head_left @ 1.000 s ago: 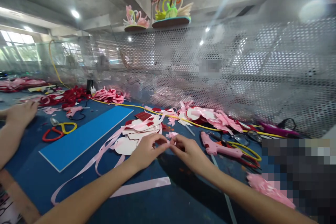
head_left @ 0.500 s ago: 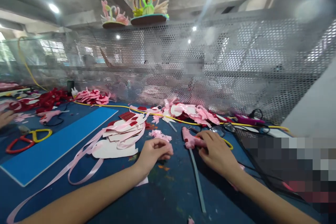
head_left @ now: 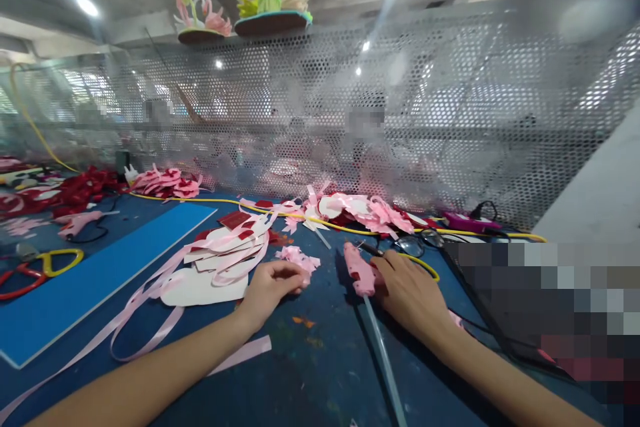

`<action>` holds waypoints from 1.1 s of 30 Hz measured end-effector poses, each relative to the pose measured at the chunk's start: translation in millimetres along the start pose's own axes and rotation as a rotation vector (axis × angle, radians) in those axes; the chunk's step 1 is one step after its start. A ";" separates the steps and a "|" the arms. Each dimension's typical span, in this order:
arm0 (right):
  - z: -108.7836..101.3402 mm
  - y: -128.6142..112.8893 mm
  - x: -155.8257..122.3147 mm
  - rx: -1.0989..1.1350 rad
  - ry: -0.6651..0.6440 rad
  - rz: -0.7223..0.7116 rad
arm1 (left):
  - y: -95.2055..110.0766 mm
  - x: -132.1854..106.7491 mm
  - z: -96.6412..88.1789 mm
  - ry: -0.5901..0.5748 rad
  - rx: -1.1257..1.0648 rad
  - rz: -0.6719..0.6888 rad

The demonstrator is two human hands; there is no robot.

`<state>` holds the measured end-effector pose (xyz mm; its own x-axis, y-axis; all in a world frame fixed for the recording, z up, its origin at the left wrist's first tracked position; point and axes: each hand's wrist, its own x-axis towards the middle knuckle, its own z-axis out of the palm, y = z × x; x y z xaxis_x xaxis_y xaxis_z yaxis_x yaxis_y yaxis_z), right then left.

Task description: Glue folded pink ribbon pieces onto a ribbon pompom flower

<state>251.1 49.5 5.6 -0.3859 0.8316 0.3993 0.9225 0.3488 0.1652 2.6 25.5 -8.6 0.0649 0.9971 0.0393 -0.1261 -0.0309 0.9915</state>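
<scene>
My left hand (head_left: pixel 274 290) is pinched at the near edge of a small pile of pink ribbon pieces (head_left: pixel 299 256), with a bit of pink at the fingertips. My right hand (head_left: pixel 413 290) wraps round the handle of a pink glue gun (head_left: pixel 359 269), its nozzle pointing away from me. A long clear glue stick (head_left: pixel 383 347) sticks out of the gun's back toward me. Left of my left hand lie stacked white cut-outs (head_left: pixel 210 285) with a long pink ribbon (head_left: pixel 145 293) looped over them. A short ribbon strip (head_left: pixel 245 353) lies partly under my left forearm.
A blue board (head_left: pixel 110 273) lies at left, with red-and-yellow-handled scissors (head_left: pixel 60 261) and another glue gun (head_left: pixel 80 221) beside it. A yellow cord (head_left: pixel 250 203) runs along the back before a perforated metal screen (head_left: pixel 310 107). Pink and white pieces (head_left: pixel 360 208) are heaped there; glasses (head_left: pixel 413 245) lie at right.
My left hand has moved slightly left, to the ribbon pile. My right hand has turned the glue gun, and its glue stick now slants more to the right. The other person's hand at left is gone from view.
</scene>
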 end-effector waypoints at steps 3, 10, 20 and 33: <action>-6.6 -5.2 -10.5 0.156 0.159 -0.076 | -1.5 1.2 0.8 0.025 -0.014 -0.015; -3.0 -27.1 -35.5 0.433 0.193 -0.341 | -3.3 3.9 -0.2 0.073 -0.045 -0.050; 10.1 -26.3 -34.3 0.436 0.021 -0.333 | -0.8 3.6 1.4 0.032 -0.024 -0.047; 10.7 -29.9 -33.8 0.360 0.002 -0.353 | -2.9 2.6 0.0 -0.019 -0.001 -0.032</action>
<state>236.5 15.6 -22.5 -0.6742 0.6353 0.3767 0.6762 0.7360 -0.0310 3.2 28.1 -11.4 0.0878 0.9961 0.0099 -0.1244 0.0011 0.9922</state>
